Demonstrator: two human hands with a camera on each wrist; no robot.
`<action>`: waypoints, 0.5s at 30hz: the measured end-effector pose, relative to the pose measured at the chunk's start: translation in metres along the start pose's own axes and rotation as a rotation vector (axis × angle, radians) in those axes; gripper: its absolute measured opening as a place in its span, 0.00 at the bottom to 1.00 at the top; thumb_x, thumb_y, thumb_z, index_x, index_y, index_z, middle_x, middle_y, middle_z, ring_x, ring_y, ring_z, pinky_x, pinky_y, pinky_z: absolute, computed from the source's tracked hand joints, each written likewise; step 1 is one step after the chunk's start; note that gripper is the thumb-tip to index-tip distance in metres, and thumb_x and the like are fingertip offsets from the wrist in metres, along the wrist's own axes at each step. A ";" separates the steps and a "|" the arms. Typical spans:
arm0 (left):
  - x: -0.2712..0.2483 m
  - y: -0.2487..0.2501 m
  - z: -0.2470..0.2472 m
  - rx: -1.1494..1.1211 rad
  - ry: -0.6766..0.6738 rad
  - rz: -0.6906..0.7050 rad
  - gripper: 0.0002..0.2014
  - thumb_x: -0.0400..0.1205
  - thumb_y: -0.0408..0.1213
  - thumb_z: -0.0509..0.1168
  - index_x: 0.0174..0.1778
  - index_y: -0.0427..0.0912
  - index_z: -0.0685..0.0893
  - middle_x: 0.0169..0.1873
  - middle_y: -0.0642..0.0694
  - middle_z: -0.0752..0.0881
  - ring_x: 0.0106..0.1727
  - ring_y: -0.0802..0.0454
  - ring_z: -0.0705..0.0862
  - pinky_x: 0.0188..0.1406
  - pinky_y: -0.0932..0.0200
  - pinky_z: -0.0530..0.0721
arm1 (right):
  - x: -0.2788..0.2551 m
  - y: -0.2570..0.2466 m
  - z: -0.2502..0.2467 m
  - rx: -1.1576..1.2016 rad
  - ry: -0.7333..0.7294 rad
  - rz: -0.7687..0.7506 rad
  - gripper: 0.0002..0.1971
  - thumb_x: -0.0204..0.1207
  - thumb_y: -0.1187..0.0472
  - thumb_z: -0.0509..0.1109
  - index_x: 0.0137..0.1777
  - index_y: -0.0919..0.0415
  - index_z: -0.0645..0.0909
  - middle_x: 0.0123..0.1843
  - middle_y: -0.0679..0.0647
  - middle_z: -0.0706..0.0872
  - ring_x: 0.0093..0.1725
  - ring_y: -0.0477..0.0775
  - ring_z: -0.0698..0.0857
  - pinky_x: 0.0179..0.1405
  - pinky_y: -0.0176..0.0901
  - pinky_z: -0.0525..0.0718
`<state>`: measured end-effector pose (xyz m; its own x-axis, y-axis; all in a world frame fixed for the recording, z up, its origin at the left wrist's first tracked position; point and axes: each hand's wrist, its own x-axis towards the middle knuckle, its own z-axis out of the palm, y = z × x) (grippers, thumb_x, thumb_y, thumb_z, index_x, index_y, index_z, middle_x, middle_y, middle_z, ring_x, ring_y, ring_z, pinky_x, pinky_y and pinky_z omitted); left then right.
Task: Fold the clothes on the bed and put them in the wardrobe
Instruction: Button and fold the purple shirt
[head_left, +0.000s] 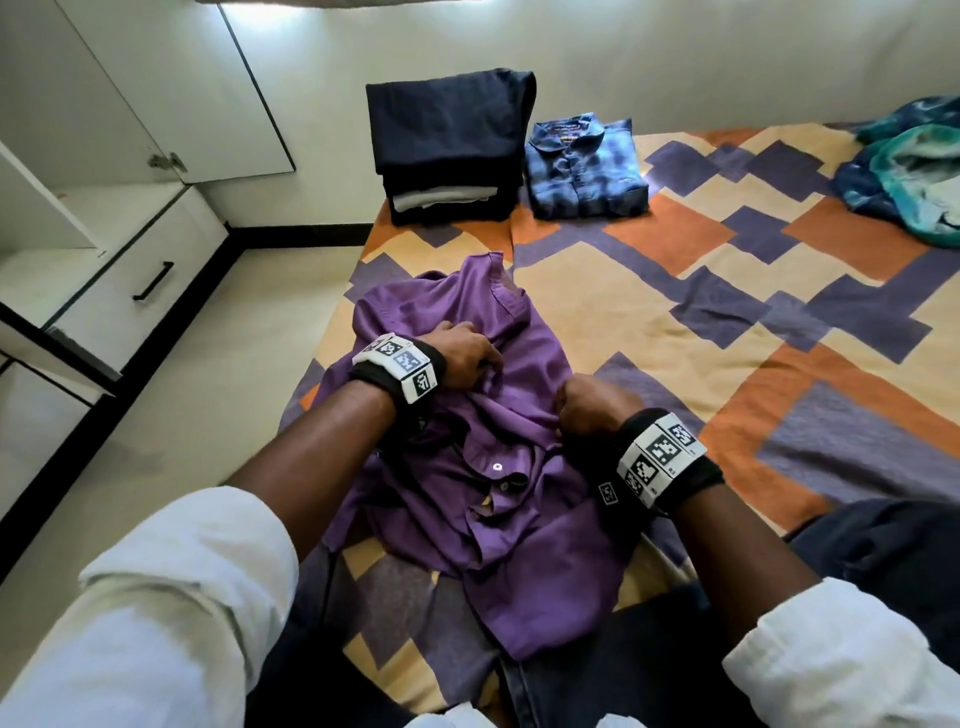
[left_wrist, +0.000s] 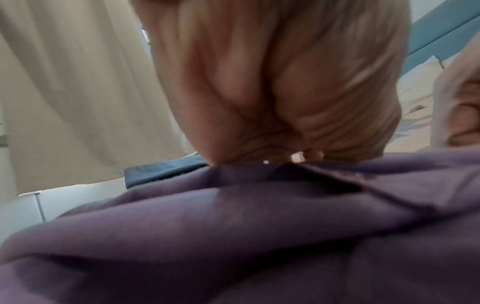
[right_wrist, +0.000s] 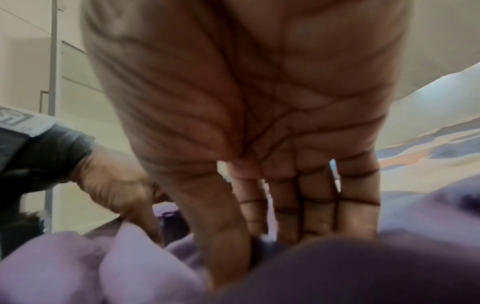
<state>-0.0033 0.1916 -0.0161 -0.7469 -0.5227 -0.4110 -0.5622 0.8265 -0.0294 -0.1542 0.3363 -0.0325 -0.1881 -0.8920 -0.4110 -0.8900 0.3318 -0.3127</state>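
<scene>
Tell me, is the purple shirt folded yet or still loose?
Still loose. The purple shirt lies crumpled on the bed, placket rumpled, while the left hand and right hand grip bunches of it.

I see a crumpled purple button-up cloth shirt (head_left: 483, 467) lying at the near edge of the bed (head_left: 675, 291), its front side up. At the far edge stand a folded pile of dark navy clothes (head_left: 447, 145) and, just beside it, a folded blue checked shirt (head_left: 584, 169). A heap of teal-and-blue cloth (head_left: 909, 176) lies unfolded at the far right.
</scene>
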 end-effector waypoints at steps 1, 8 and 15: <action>-0.001 -0.001 0.000 0.007 0.002 -0.012 0.19 0.82 0.36 0.63 0.68 0.57 0.83 0.64 0.52 0.83 0.68 0.46 0.71 0.70 0.48 0.66 | 0.000 0.001 -0.004 0.030 0.040 0.004 0.08 0.74 0.64 0.70 0.51 0.66 0.85 0.48 0.63 0.86 0.47 0.61 0.84 0.40 0.40 0.74; -0.003 -0.011 -0.004 -0.180 0.254 -0.015 0.09 0.79 0.35 0.69 0.52 0.49 0.88 0.54 0.49 0.84 0.64 0.45 0.73 0.59 0.54 0.69 | 0.004 0.018 -0.034 0.568 0.416 -0.138 0.08 0.69 0.69 0.70 0.45 0.60 0.76 0.39 0.54 0.83 0.39 0.55 0.79 0.39 0.46 0.75; -0.005 0.020 -0.023 -0.422 0.050 0.059 0.18 0.78 0.32 0.68 0.63 0.53 0.86 0.47 0.54 0.87 0.51 0.51 0.84 0.51 0.60 0.81 | -0.011 0.024 -0.049 0.759 0.356 -0.372 0.12 0.68 0.76 0.72 0.47 0.62 0.80 0.39 0.51 0.79 0.32 0.45 0.75 0.30 0.30 0.73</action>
<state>-0.0188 0.2062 0.0064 -0.7927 -0.4950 -0.3558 -0.6061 0.7028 0.3724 -0.1938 0.3391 0.0064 -0.1728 -0.9819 0.0773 -0.4307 0.0047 -0.9025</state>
